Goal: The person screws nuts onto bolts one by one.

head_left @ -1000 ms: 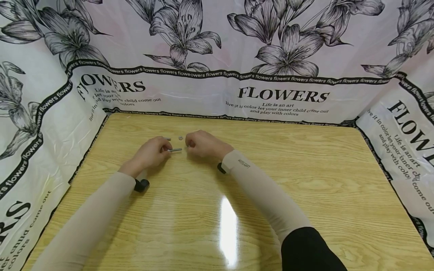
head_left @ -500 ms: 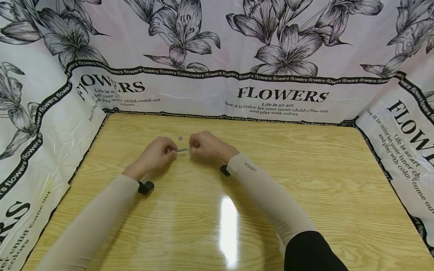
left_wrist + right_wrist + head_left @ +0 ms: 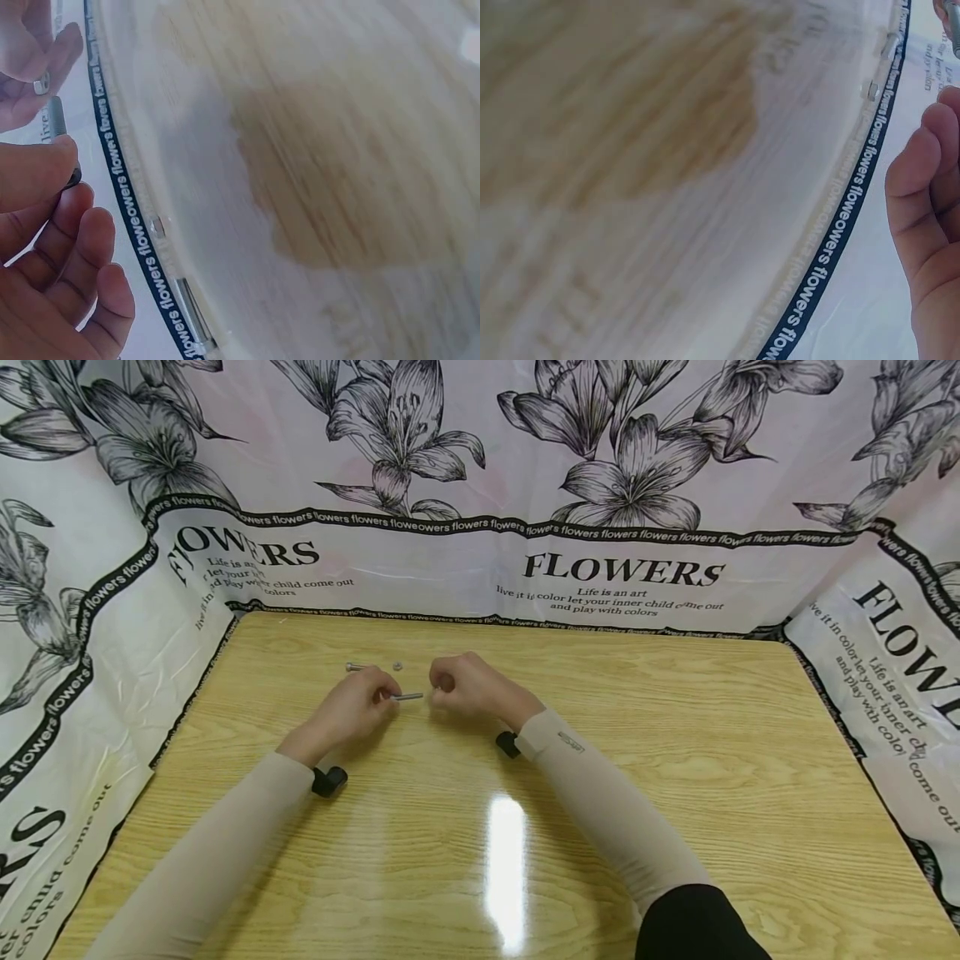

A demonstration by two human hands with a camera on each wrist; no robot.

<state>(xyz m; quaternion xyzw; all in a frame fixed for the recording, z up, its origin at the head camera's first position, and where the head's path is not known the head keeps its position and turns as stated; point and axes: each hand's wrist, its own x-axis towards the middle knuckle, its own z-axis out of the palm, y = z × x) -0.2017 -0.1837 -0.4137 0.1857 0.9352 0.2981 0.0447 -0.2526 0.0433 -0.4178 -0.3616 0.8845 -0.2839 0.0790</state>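
My left hand [image 3: 352, 712] pinches a metal bolt [image 3: 408, 697] near its head, between thumb and fingertips, and the threaded end points right. Facing that end, my right hand [image 3: 480, 689] holds a small metal nut [image 3: 41, 84] in its fingertips. In the left wrist view the nut sits just off the bolt's threaded tip [image 3: 57, 112]. Behind the left hand, a second bolt [image 3: 355, 667] lies on the table, partly covered by that hand in the head view. Another nut [image 3: 397, 666] rests to the right of it.
The wood-patterned table [image 3: 675, 760] has a glossy top with a bright reflection [image 3: 506, 868]. A white sheet printed with flowers and lettering [image 3: 420, 564] rises along its back and sides. Each wrist bears a black camera [image 3: 328, 782].
Both hands have shifted a little to the right, carrying the bolt and the nut. More of the bolt lying on the table now shows behind the left hand.
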